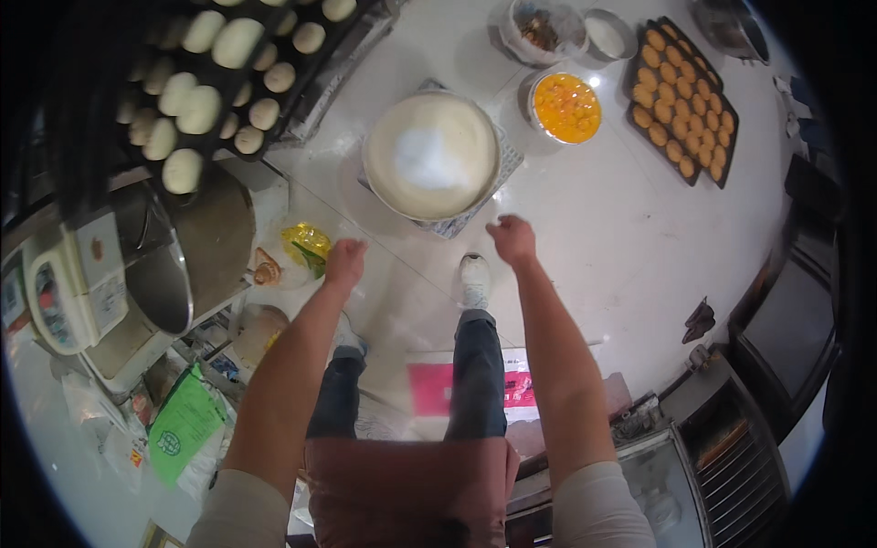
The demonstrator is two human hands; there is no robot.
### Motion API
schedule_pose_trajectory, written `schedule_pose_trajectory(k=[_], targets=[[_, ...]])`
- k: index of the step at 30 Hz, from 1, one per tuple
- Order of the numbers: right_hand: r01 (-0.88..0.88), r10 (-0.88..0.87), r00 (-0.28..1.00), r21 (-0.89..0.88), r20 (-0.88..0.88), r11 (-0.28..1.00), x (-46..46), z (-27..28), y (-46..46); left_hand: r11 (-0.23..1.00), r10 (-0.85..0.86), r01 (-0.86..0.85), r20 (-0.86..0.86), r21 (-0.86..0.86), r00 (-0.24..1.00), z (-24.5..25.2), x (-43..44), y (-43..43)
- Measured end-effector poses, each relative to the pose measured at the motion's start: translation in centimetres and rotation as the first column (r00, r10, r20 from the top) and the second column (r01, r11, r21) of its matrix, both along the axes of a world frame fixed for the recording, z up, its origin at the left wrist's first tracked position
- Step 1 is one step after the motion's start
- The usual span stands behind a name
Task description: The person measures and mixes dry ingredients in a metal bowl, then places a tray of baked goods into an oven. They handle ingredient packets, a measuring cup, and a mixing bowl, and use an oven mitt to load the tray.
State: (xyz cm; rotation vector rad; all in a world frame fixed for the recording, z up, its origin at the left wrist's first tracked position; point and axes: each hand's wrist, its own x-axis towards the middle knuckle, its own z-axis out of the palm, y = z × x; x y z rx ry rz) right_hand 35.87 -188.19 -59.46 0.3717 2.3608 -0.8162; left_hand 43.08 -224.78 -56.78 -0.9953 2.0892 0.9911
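On the tiled floor in front of me stands a large round basin (431, 156) with pale, creamy contents, resting on a patterned square base (508, 161). My left hand (346, 262) is in the air left of the basin, beside a yellow and green plastic bag (307, 248); its fingers are curled and nothing shows in them. Near the basin's lower right edge, my right hand (512, 240) is raised above the floor with bent fingers, and I see nothing in it. Neither hand touches the basin. A bowl of egg yolks (566, 108) sits to the basin's right.
Trays of pale dough balls (199, 109) fill the upper left, above a metal mixing bowl (161, 260) and a scale (75, 288). Baked rounds (678, 103) lie on black trays at right. A lined bucket (538, 31) and a metal pot (610, 34) stand behind the yolks. Pink packaging (428, 389) lies underfoot.
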Motion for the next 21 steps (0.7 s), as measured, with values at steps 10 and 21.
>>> schedule_pose_trajectory(k=[10, 21], targets=[[0.344, -0.284, 0.927, -0.252, 0.243, 0.905, -9.0, -15.7, -0.2, 0.964, 0.124, -0.086, -0.139, 0.252, 0.982, -10.6, -13.0, 0.2], [0.518, -0.430, 0.854, -0.548, 0.293, 0.656, -4.1, -7.1, 0.1, 0.983, 0.098, -0.086, -0.062, 0.164, 0.993, -9.0, -10.2, 0.0]])
